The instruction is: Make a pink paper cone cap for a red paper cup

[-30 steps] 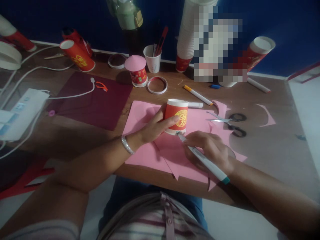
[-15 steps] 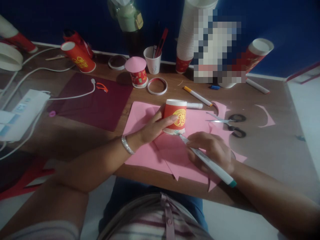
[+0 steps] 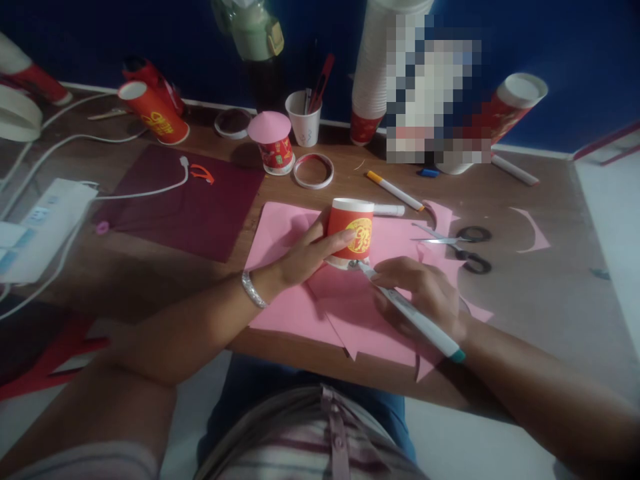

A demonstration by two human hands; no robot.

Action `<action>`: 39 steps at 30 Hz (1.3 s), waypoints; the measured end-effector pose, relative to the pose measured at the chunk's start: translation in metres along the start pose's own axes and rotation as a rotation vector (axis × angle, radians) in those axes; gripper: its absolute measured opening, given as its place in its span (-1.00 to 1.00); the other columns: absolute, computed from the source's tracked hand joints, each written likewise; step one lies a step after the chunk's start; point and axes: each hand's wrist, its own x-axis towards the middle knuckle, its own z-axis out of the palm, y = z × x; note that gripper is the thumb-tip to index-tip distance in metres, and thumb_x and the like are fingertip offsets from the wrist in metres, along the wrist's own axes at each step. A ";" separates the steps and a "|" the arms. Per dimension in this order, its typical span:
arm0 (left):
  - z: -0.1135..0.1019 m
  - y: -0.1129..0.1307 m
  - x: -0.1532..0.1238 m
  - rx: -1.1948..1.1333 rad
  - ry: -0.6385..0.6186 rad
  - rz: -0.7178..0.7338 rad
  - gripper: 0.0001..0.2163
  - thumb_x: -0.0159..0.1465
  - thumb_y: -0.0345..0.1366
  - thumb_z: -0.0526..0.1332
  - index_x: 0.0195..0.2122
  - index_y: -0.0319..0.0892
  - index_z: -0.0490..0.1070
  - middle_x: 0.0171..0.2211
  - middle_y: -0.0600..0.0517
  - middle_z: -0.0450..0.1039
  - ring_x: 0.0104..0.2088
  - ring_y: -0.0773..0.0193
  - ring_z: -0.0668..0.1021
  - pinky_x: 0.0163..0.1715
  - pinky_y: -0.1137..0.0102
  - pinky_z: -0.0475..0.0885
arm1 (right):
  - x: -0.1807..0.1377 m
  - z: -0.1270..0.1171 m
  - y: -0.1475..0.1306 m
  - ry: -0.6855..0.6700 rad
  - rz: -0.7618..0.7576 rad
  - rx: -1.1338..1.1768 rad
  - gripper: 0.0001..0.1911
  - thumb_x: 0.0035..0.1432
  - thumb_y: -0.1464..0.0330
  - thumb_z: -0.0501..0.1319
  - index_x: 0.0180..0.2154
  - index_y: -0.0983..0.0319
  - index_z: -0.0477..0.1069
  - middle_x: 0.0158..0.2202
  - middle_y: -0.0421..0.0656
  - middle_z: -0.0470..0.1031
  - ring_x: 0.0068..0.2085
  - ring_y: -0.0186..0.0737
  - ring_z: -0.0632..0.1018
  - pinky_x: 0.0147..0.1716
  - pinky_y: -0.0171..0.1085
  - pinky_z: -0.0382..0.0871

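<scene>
My left hand [image 3: 310, 253] is wrapped round a red paper cup [image 3: 345, 227] with a yellow round emblem, its thumb across the front. The cup stands over pink paper [image 3: 280, 293], its white band at the bottom. Pinched in my right hand [image 3: 420, 293] is a white marker with a green end [image 3: 425, 327], its tip at the cup's lower white band. A small dark green mark shows there. Behind the cup lies a white marker cap or pen [image 3: 389, 210]. To the right, black-handled scissors [image 3: 473, 247] lie partly spread on pink scraps.
A small cup with a pink cone top [image 3: 270, 140] stands at the back, beside a white cup of tools [image 3: 304, 120] and a tape ring [image 3: 313, 171]. An orange-ended marker [image 3: 395, 191] lies behind the pink paper. A power strip [image 3: 50, 220] with white cables is at left.
The marker in my right hand has shifted slightly up and left, its green end rising, with the tip still at the cup's lower band. My left hand keeps its hold.
</scene>
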 end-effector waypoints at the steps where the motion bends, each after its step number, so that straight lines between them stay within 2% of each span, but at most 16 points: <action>1: 0.000 0.000 0.000 -0.003 0.001 -0.002 -0.65 0.33 -0.12 0.35 0.06 -0.11 0.37 0.01 -0.07 0.58 -0.02 0.09 0.65 -0.06 0.24 0.60 | 0.000 0.000 0.000 0.001 -0.004 -0.001 -0.82 0.27 0.52 0.29 -0.12 0.20 0.41 -0.35 -0.15 0.66 -0.34 -0.22 0.72 -0.39 -0.33 0.64; 7: 0.002 0.004 -0.001 0.026 -0.015 -0.015 -0.61 0.31 -0.08 0.36 0.06 -0.11 0.35 -0.01 -0.05 0.58 -0.10 0.11 0.66 -0.07 0.22 0.61 | -0.002 0.001 0.001 -0.024 0.018 0.017 -0.78 0.25 0.55 0.28 -0.11 0.19 0.43 -0.31 -0.15 0.68 -0.31 -0.21 0.73 -0.35 -0.31 0.65; 13: 0.003 0.004 -0.001 0.013 -0.052 0.018 -0.68 0.35 -0.12 0.34 0.03 -0.12 0.35 -0.13 0.00 0.57 -0.20 0.19 0.66 -0.15 0.27 0.61 | -0.002 0.000 0.001 -0.042 0.021 0.005 -0.77 0.24 0.56 0.28 -0.11 0.19 0.43 -0.31 -0.18 0.68 -0.29 -0.23 0.73 -0.32 -0.33 0.65; 18: 0.000 0.001 -0.001 0.027 -0.049 0.028 -0.65 0.35 -0.12 0.35 0.06 -0.10 0.33 -0.11 0.02 0.55 -0.15 0.21 0.64 -0.12 0.31 0.58 | -0.005 0.000 0.000 -0.046 0.045 -0.015 -0.79 0.28 0.54 0.28 -0.10 0.18 0.43 -0.28 -0.17 0.69 -0.28 -0.22 0.73 -0.32 -0.31 0.65; 24: -0.003 -0.002 0.000 0.042 -0.022 0.015 -0.64 0.35 -0.13 0.34 0.09 -0.09 0.33 -0.04 -0.03 0.54 -0.06 0.14 0.62 0.01 0.20 0.55 | -0.005 0.001 -0.001 -0.020 0.064 -0.021 -0.81 0.29 0.53 0.28 -0.09 0.19 0.43 -0.28 -0.15 0.68 -0.29 -0.24 0.73 -0.33 -0.33 0.64; 29: -0.002 0.000 0.000 0.042 -0.013 0.016 -0.63 0.33 -0.11 0.35 0.07 -0.09 0.33 -0.08 -0.02 0.55 -0.11 0.14 0.62 -0.05 0.21 0.55 | -0.005 0.002 -0.002 0.002 0.070 -0.033 -0.78 0.26 0.55 0.30 -0.11 0.18 0.42 -0.30 -0.17 0.67 -0.37 -0.24 0.71 -0.41 -0.32 0.63; 39: -0.001 0.000 -0.001 0.035 -0.003 -0.003 -0.63 0.32 -0.12 0.36 0.05 -0.11 0.33 -0.06 -0.03 0.55 -0.08 0.12 0.64 -0.09 0.25 0.57 | -0.004 0.002 -0.002 -0.007 0.027 -0.038 -0.79 0.28 0.55 0.28 -0.10 0.19 0.41 -0.32 -0.16 0.66 -0.33 -0.25 0.71 -0.38 -0.34 0.64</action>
